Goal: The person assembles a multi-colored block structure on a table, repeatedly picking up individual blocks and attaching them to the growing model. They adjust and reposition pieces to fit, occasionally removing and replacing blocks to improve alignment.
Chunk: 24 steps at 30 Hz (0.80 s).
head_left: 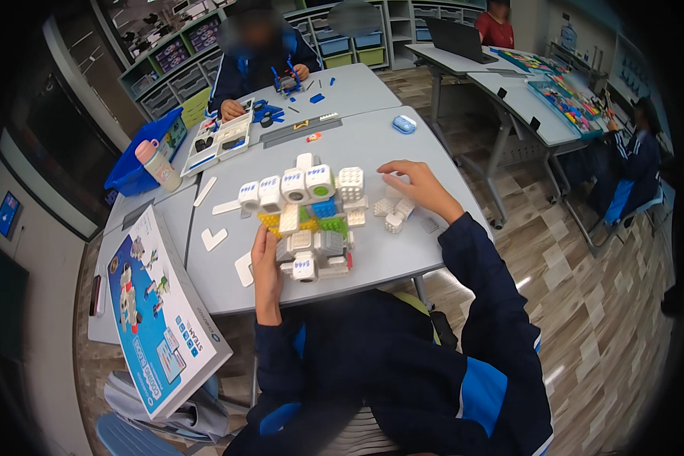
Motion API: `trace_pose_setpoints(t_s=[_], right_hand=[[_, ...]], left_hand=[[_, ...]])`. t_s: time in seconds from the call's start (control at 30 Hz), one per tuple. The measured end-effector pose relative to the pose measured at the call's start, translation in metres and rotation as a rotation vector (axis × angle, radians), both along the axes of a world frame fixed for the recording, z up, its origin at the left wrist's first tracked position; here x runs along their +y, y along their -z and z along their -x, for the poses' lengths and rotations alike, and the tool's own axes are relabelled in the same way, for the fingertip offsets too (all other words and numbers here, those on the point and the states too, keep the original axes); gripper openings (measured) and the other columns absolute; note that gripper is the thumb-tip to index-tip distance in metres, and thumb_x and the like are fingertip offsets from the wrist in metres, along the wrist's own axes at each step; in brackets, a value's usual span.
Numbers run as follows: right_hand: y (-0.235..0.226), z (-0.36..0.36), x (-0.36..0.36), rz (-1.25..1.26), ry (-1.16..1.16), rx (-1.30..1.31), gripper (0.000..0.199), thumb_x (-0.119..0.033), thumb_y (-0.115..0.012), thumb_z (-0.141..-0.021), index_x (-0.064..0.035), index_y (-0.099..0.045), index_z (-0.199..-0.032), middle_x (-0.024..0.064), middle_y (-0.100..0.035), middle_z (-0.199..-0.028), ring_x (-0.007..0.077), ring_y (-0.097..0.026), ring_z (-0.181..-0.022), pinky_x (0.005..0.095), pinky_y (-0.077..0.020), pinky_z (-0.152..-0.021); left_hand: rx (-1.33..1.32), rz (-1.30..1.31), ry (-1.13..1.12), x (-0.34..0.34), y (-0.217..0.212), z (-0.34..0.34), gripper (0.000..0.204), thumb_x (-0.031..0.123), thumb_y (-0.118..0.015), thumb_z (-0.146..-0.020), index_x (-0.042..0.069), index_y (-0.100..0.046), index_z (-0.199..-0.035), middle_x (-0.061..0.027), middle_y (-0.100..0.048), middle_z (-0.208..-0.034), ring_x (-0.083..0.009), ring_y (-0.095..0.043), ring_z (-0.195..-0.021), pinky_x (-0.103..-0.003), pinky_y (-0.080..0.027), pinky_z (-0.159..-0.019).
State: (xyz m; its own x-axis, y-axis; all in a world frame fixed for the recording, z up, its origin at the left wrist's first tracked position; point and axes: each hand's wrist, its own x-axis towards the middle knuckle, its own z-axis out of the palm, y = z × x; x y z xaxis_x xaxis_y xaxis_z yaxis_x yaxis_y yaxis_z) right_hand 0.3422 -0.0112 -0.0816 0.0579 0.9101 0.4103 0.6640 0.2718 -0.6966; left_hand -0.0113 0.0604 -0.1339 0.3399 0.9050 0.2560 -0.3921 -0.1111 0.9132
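A model built of white cube blocks and yellow, blue, green and grey bricks [302,242] stands in front of me. My left hand [266,266] grips its lower left side by the yellow bricks, with part of the fingers hidden behind it. My right hand [419,186] is off to the right of the model, fingers stretched out and apart, with nothing seen in them. A studded white block [350,182] sits at the model's upper right end, close to those fingertips. Below my right hand lies a small group of loose white blocks [394,214].
Flat white pieces [214,239] lie left of the model. A large printed box [163,311] leans at the table's left edge. Near a blue basket [140,156] stands a pink-capped bottle [158,166]. Across the table [365,91], another person handles blue parts [287,82] beside a white tray [219,144].
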Motion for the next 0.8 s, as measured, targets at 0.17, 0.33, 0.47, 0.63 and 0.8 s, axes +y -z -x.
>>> trace_pose_setpoints(t_s=[0.17,0.33,0.47,0.63,0.8], right_hand=[[0.004,0.025,0.072,-0.1,-0.193,-0.306,0.031,-0.02,-0.056,-0.097,-0.006,-0.07,-0.121,0.0146,-0.07,-0.122,0.0341,-0.061,-0.119,0.042,-0.0453,-0.106],[0.01,0.051,0.116,0.103,-0.436,-0.215,0.038,-0.026,-0.053,-0.103,-0.0105,-0.062,-0.137,0.0141,-0.067,-0.132,0.0319,-0.061,-0.123,0.0414,-0.0442,-0.108],[0.009,0.048,0.106,0.375,-0.412,0.134,0.041,-0.036,-0.054,-0.103,-0.0132,-0.063,-0.137,0.0149,-0.068,-0.131,0.0295,-0.062,-0.121,0.0414,-0.0465,-0.106],[0.002,0.027,0.062,0.227,-0.176,-0.275,0.044,-0.037,-0.069,-0.091,-0.012,-0.069,-0.128,0.0173,-0.072,-0.117,0.0309,-0.065,-0.114,0.0398,-0.0499,-0.1],[-0.001,0.037,0.026,0.197,-0.188,-0.285,0.043,-0.027,-0.079,-0.078,-0.0065,-0.075,-0.116,0.0181,-0.074,-0.105,0.0329,-0.07,-0.102,0.0393,-0.0536,-0.092]], left_hand=[[0.019,0.072,-0.051,0.005,0.007,0.036,0.047,0.019,-0.052,-0.107,-0.003,-0.044,-0.148,-0.0125,-0.06,-0.138,-0.018,-0.062,-0.12,-0.033,-0.052,-0.099],[0.012,0.049,-0.131,-0.002,0.012,0.067,0.049,0.018,-0.056,-0.105,-0.002,-0.044,-0.148,-0.0142,-0.062,-0.135,-0.0208,-0.066,-0.115,-0.033,-0.056,-0.094],[-0.006,0.027,-0.262,-0.015,0.012,0.075,0.04,0.026,-0.05,-0.108,-0.001,-0.049,-0.139,-0.0126,-0.065,-0.12,-0.0204,-0.07,-0.1,-0.034,-0.059,-0.081],[-0.118,-0.036,-0.184,-0.025,0.012,0.065,0.049,0.025,-0.05,-0.108,-0.004,-0.044,-0.148,-0.0145,-0.062,-0.134,-0.021,-0.067,-0.113,-0.034,-0.056,-0.093],[-0.124,0.022,-0.213,-0.017,0.013,0.035,0.044,0.024,-0.051,-0.109,-0.004,-0.048,-0.143,-0.0113,-0.062,-0.132,-0.0165,-0.06,-0.118,-0.031,-0.048,-0.1]])
